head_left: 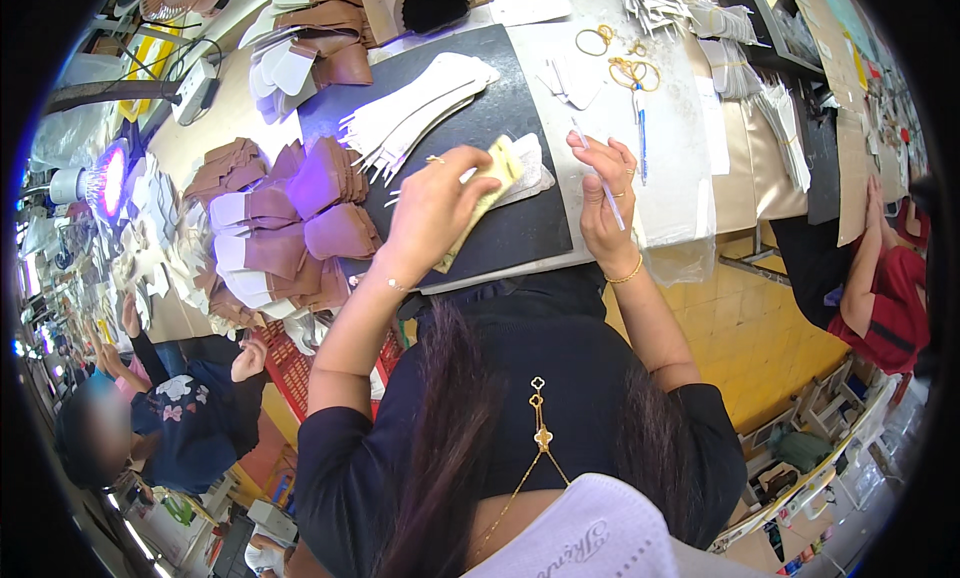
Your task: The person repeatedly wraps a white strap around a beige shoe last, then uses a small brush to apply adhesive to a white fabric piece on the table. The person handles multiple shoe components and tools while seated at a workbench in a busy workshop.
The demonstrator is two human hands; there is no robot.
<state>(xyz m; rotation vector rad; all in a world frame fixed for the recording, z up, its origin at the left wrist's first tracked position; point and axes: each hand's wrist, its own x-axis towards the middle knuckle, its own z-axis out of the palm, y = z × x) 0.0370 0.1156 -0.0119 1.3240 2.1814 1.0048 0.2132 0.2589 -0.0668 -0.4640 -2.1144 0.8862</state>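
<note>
My left hand (437,210) is closed on a pale yellow strip (503,164), thumb and fingers pinching it over the black mat (530,240). Just beside the strip lie pale flat cut pieces (533,163). In my right hand (605,203), at the mat's right side, a slim white pen-like stick (614,210) sits between bent fingers, its tip pointing up and away. A fanned stack of long white cut pieces (425,103) rests on the mat beyond my left hand. What the strip is made of cannot be made out.
Brown and white cut pieces (290,223) are piled left of the mat. Rubber bands (634,74) and a blue pen (643,143) lie on the table to the right. A glowing lamp (105,178) stands far left. Other people sit at both sides.
</note>
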